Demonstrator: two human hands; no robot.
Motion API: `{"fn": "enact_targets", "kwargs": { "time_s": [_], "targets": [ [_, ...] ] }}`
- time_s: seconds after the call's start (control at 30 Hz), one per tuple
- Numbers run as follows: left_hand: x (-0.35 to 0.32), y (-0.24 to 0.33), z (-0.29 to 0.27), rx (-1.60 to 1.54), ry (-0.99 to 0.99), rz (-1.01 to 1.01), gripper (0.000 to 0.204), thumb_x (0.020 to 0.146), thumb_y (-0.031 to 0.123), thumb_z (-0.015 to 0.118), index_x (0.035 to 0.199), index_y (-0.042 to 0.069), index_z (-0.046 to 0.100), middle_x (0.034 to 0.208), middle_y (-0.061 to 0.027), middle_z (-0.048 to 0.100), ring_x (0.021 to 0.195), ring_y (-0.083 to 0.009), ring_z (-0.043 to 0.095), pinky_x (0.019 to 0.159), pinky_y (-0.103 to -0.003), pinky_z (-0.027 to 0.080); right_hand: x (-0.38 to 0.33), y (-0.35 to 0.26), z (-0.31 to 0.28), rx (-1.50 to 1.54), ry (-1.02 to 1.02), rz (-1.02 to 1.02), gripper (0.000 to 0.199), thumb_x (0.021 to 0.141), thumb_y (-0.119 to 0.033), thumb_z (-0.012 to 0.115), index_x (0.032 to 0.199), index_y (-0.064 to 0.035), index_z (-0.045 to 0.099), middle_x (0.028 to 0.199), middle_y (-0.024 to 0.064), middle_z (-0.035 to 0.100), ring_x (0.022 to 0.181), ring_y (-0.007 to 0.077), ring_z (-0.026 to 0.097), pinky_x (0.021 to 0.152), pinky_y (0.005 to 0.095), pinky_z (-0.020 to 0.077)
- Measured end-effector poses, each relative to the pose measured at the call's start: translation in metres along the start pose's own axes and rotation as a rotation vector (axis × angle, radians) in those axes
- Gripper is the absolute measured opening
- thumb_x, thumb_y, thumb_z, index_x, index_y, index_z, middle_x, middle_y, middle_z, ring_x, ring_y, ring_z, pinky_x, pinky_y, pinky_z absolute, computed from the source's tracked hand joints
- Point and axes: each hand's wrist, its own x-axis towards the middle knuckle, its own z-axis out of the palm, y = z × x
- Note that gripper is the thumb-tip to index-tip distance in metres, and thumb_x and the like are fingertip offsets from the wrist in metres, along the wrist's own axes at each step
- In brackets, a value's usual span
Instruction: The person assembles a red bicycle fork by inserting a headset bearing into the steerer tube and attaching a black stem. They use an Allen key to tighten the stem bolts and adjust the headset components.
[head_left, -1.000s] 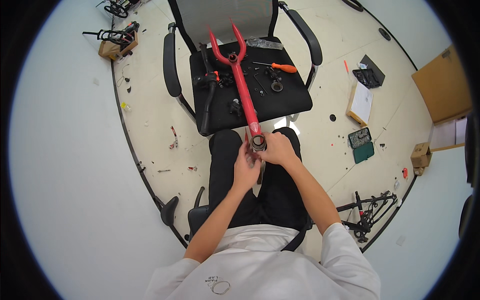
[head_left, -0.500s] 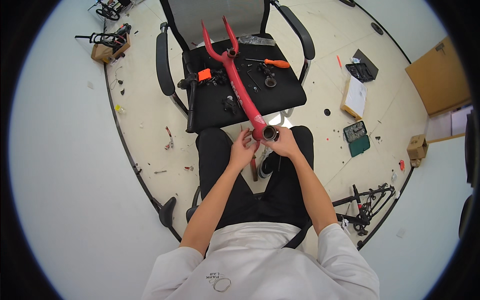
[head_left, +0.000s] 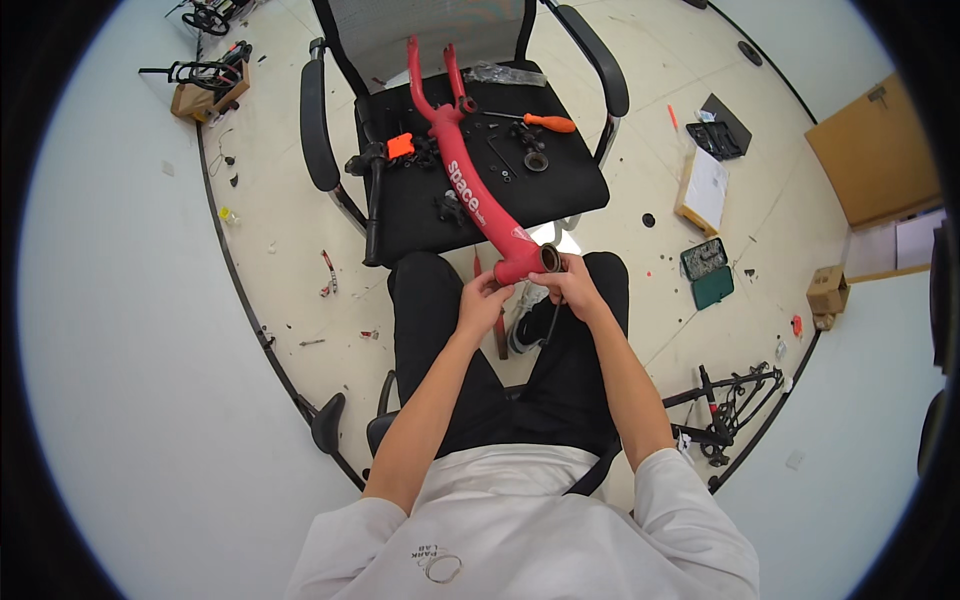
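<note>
A red bicycle frame (head_left: 467, 180) lies across the seat of a black office chair (head_left: 420, 222), its forked end toward the backrest and its head tube (head_left: 518, 268) over my knees. My left hand (head_left: 484, 303) grips the tube's left end, fingers curled under it. At the other end, my right hand (head_left: 576, 287) holds on beside the round open rim (head_left: 551, 259). A thin dark rod (head_left: 552, 322) hangs below my right hand; what it is, I cannot tell. An orange-handled screwdriver (head_left: 550, 123) and a black tube (head_left: 375, 200) rest on the seat.
Small black parts and a metal ring (head_left: 536, 162) lie on the seat. To the right on the floor are a green case (head_left: 713, 288), a box with papers (head_left: 704, 190) and a black bicycle frame (head_left: 735, 400). A saddle (head_left: 327, 424) lies at the left wall.
The red frame has rolled between my hands. Its lettered side now faces up more, and the head tube's open rim has turned to the right. Both hands stay on it.
</note>
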Motion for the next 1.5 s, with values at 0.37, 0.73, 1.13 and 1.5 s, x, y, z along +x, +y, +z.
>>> {"fn": "enact_targets", "kwargs": {
  "time_s": [0.37, 0.73, 1.13, 1.5],
  "targets": [
    [0.001, -0.019, -0.006, 0.313, 0.035, 0.044, 0.038, 0.089, 0.004, 0.062, 0.126, -0.003, 0.060, 0.105, -0.0120, 0.071, 0.096, -0.0189, 0.069, 0.086, -0.032, 0.054, -0.004, 0.005, 0.016, -0.098, 0.178, -0.011, 0.031, 0.080, -0.023, 0.081, 0.095, -0.0016, 0.065, 0.067, -0.0011, 0.056, 0.050, 0.0092, 0.050, 0.043, 0.0255, 0.0402],
    [-0.013, 0.000, -0.011, 0.537, 0.042, 0.068, 0.045, 0.088, 0.015, 0.067, 0.129, -0.001, 0.059, 0.108, -0.0158, 0.072, 0.102, -0.0264, 0.070, 0.090, -0.038, 0.054, 0.020, 0.019, -0.001, 0.309, 0.121, 0.207, 0.020, 0.090, -0.019, 0.065, 0.087, -0.0136, 0.046, 0.058, -0.0081, 0.027, 0.048, 0.0081, 0.031, 0.047, 0.0278, 0.0292],
    [-0.018, 0.000, -0.006, 0.567, 0.033, 0.107, 0.043, 0.089, 0.014, 0.067, 0.128, -0.002, 0.059, 0.107, -0.0155, 0.073, 0.100, -0.0261, 0.070, 0.089, -0.037, 0.055, 0.036, 0.059, 0.004, 0.659, 0.171, 0.264, 0.023, 0.086, -0.022, 0.069, 0.095, -0.0133, 0.049, 0.058, -0.0058, 0.035, 0.049, 0.0093, 0.034, 0.049, 0.0269, 0.0296],
    [-0.018, -0.008, -0.044, 0.711, 0.160, -0.036, 0.029, 0.094, 0.016, 0.058, 0.115, 0.000, 0.068, 0.103, -0.0163, 0.074, 0.096, -0.0263, 0.071, 0.086, -0.036, 0.054, -0.027, 0.062, 0.026, 0.768, 0.174, 0.149, 0.023, 0.091, -0.024, 0.068, 0.096, -0.0096, 0.050, 0.061, -0.0044, 0.030, 0.051, 0.0105, 0.033, 0.051, 0.0281, 0.0333]
  ]
}}
